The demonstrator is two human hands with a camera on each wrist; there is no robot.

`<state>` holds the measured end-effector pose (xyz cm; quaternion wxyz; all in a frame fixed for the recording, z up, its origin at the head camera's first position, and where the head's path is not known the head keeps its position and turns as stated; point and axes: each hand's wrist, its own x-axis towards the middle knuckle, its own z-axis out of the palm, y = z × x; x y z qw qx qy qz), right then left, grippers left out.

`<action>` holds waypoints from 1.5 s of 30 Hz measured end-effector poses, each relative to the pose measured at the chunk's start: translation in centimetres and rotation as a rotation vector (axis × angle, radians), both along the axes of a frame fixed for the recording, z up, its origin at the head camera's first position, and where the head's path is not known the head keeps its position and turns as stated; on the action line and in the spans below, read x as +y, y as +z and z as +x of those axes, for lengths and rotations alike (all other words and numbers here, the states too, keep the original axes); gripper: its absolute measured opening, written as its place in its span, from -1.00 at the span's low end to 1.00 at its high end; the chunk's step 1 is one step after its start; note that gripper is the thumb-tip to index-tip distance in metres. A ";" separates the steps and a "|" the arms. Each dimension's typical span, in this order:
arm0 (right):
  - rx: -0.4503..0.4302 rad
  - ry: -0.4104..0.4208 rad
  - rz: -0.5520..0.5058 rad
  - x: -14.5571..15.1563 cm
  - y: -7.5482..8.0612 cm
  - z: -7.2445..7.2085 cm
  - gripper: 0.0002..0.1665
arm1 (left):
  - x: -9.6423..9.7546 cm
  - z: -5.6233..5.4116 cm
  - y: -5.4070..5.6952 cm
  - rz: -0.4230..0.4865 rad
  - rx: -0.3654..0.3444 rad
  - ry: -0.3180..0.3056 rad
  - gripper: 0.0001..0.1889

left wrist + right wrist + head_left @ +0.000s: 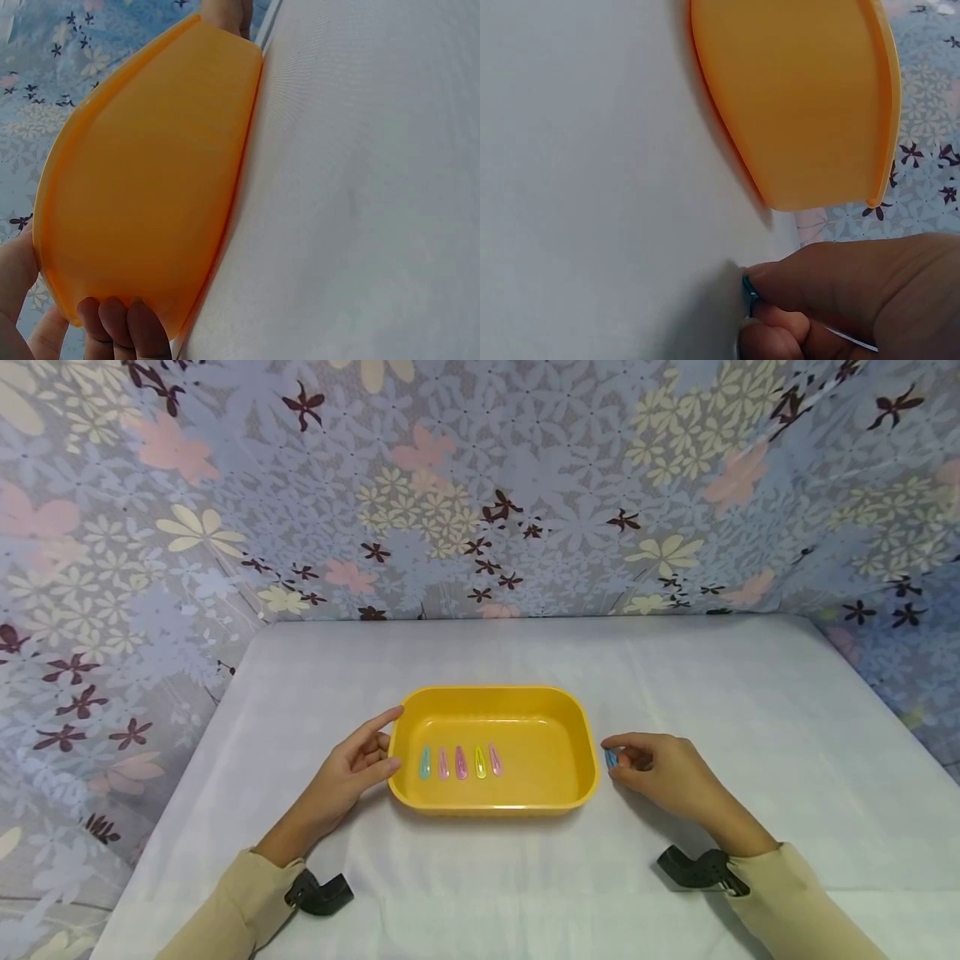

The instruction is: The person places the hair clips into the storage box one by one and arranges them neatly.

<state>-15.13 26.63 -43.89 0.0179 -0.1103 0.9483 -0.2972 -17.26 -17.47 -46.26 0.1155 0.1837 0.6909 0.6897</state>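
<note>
A yellow plastic tray (491, 811) sits on the white cloth. Inside its left half, several snap hair clips stand in a row: a teal clip (425, 763), pink ones including a darker pink clip (461, 762), and a yellow clip (481, 762). My left hand (348, 775) holds the tray's left end, thumb and forefinger at the rim; in the left wrist view other fingers (114, 324) curl against the outer wall. Just beyond the tray's right end, my right hand (666, 770) pinches a blue snap hair clip (611, 758), partly hidden by the fingers.
White cloth (495, 893) covers the table around the tray. A flower-patterned curtain (480, 485) hangs behind and along both sides. Black wrist cameras (321, 893) are strapped at both sleeves.
</note>
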 end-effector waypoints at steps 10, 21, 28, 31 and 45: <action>0.015 0.002 0.000 -0.1 0.2 0.0 -0.69 | -0.1 0.0 0.0 -0.005 0.003 0.007 -0.29; 0.007 0.017 -0.015 -0.2 0.6 0.1 -0.67 | 0.0 0.0 0.1 0.003 0.000 0.005 -0.28; -0.022 -0.002 -0.006 -0.3 0.7 0.2 -0.66 | 0.0 0.0 0.1 0.011 -0.002 0.005 -0.28; -0.046 -0.022 -0.009 -0.1 0.5 0.3 -0.65 | 0.0 0.0 0.0 0.012 -0.010 0.001 -0.27; -0.183 -0.082 -0.182 0.2 1.1 0.1 -0.55 | -0.2 0.0 -0.2 0.001 -0.011 0.003 -0.28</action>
